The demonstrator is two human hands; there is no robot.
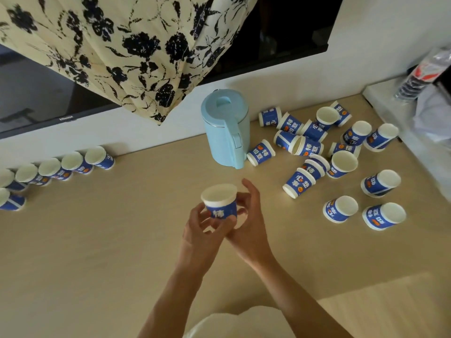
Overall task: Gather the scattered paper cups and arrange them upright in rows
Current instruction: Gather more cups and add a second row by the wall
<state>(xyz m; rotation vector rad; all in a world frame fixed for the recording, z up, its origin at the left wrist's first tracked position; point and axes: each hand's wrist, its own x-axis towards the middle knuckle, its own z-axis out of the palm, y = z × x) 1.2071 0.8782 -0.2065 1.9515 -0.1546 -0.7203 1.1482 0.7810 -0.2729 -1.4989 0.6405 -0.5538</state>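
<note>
Over the middle of the wooden table [97, 240], my left hand [202, 228] grips a blue-and-white paper cup [220, 203] held upright. My right hand [249, 215] is beside the cup with its fingers spread and relaxed near the cup's far side. At the far left, a row of upright cups [61, 167] stands along the wall, and one more cup [9, 200] stands in front of that row. On the right lie several scattered cups [329, 154], some on their sides and some upside down.
A light-blue electric kettle [225, 128] stands behind my hands near the wall. A floral cloth [122, 50] hangs over a dark screen [36, 93]. A plastic bottle [424, 74] and white wrapping [432, 118] lie at the far right.
</note>
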